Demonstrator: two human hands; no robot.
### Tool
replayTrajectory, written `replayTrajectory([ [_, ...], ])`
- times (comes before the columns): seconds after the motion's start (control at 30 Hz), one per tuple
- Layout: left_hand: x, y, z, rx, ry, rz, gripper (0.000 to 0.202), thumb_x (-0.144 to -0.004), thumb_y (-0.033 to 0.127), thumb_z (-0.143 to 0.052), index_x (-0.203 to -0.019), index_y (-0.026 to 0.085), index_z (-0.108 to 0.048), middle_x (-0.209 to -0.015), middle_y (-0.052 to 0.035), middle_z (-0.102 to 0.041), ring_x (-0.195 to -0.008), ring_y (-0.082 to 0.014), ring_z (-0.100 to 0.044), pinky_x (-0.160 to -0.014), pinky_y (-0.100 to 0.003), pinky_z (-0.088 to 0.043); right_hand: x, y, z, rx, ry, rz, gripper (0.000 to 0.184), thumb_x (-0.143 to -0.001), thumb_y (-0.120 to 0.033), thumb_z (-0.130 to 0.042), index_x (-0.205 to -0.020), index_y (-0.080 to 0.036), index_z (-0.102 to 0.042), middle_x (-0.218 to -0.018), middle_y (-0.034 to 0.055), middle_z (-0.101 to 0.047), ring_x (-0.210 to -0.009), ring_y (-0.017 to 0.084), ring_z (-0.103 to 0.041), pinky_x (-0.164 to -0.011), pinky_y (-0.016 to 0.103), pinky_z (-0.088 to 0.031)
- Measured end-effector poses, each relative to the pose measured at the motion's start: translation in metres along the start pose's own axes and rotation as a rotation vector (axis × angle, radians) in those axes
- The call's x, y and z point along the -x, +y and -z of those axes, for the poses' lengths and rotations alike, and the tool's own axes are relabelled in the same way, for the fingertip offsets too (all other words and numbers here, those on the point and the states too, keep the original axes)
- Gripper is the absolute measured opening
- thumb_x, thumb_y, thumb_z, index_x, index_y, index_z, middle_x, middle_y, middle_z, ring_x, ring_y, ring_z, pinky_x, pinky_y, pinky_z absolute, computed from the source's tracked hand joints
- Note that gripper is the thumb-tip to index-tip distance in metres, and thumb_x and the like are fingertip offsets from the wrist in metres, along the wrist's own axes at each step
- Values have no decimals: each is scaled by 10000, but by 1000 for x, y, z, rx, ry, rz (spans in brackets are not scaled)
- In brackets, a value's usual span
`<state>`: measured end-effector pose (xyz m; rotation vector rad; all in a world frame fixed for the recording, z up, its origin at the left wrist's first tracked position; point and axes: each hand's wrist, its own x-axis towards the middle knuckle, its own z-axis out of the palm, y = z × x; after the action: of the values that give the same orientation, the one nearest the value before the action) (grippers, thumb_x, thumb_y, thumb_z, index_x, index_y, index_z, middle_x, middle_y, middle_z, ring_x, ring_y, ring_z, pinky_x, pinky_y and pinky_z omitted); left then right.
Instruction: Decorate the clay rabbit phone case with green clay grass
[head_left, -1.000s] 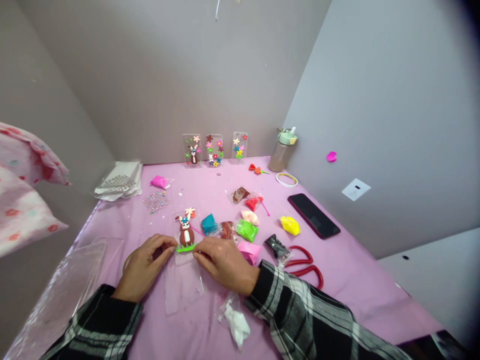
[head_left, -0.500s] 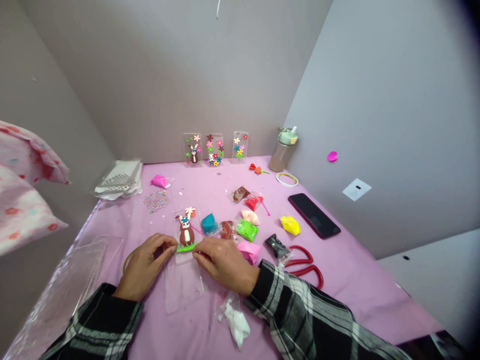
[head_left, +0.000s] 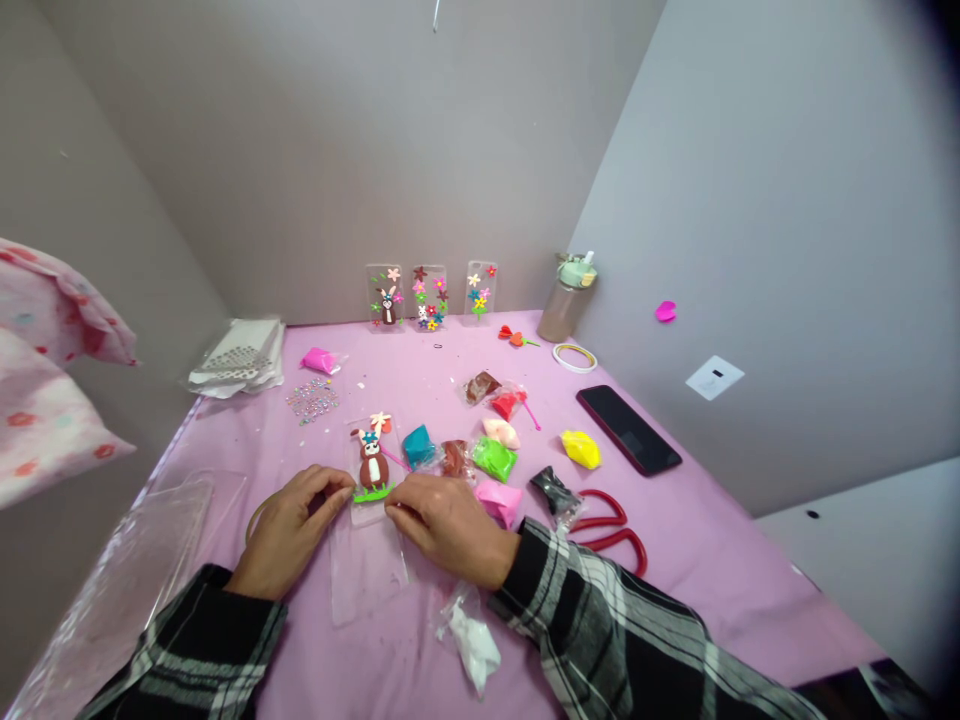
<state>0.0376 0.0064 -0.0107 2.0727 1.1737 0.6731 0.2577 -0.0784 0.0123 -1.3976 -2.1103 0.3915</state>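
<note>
Both hands were busy around a clear case point(head_left: 367, 516) lying flat on the pink-covered tabletop point(head_left: 409, 385), right in front of the person. On it sat a brown rabbit point(head_left: 373, 472) with a white belly, its ears pointing away from the person, and a green grass strip point(head_left: 373, 495) ran under its feet. A pale flower point(head_left: 380, 422) lay above the ears.

The left hand point(head_left: 292, 525) had its thumb and forefinger drawn close together by the strip's left end; the right hand point(head_left: 450, 525) was bent the same way at the other end, thumb and fingertips near each other. From where I stood I couldn't tell whether either was actually pinching the strip or only resting against it.

Nearer the person, a clear flat piece point(head_left: 367, 580) lay just beyond the case's lower end, with a white packet point(head_left: 474, 640) to its right. Beside the right hand were a blue lump point(head_left: 418, 446), a green packet point(head_left: 495, 459) and a pink lump point(head_left: 499, 502), then a black packet point(head_left: 553, 493) next to red-handled scissors point(head_left: 637, 550). Farther right lay a phone point(head_left: 628, 430). Three decorated cases point(head_left: 430, 298) stood along the back wall.
</note>
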Motion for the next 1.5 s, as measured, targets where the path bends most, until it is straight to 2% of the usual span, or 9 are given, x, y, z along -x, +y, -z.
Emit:
replayTrajectory([
  [0.37,-1,3,1,16,29,32,304,-898,548,-554,-913,277,-692,-990,-8,-727,-961,-234,-660,-876,-304,-492,0,0,-1,4,-30,6,125,-999,-176,-566,-960,-172,-685,-891,38,-711,-779,151,-618,-696,259,-419],
  [0.8,-1,5,2,24,15,18,330,-935,558,-522,-889,271,-679,-963,2,-685,-953,-218,-643,-875,-298,-462,-1,-5,3,39,-91,-3,131,-1000,-178,-572,-964,-161,-697,-923,53,-729,-789,156,-631,-689,264,-417],
  [1.03,0,1,0,39,76,31,357,-933,574,-512,-1044,271,-664,-1092,-22,-686,-1077,-246,-629,-958,-348,-445,0,-4,2,56,-103,-2,139,-1007,-198,-563,-979,-167,-695,-936,46,-732,-814,163,-649,-678,264,-407],
  [1.5,-2,-3,-3,22,58,-58,316,-920,542,-558,-1043,291,-705,-1082,-16,-702,-1073,-247,-633,-964,-372,-461,0,-3,0,61,-125,27,156,-1009,-188,-543,-970,-164,-692,-938,55,-735,-815,164,-645,-684,260,-420],
])
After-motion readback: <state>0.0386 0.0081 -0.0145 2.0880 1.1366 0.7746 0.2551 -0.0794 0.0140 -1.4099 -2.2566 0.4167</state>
